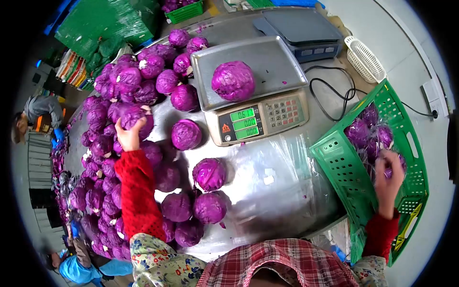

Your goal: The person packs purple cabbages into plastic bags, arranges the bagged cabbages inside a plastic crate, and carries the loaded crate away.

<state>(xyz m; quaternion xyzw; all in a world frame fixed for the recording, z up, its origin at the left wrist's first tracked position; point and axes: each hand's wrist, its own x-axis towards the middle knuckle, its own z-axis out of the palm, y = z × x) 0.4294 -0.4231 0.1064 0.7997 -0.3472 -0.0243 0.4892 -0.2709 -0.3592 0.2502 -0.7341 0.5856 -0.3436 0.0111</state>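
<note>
Here, my left hand gripped a red cabbage atop the heap on the steel table. My right hand closed on a wrapped cabbage inside the green crate (two more beside it). Another cabbage sat on the scale.

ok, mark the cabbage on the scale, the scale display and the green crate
cabbage (233,80), head view, middle of the head
display (244,123), head view, green readout
crate (334,160), head view, near-left wall
</note>
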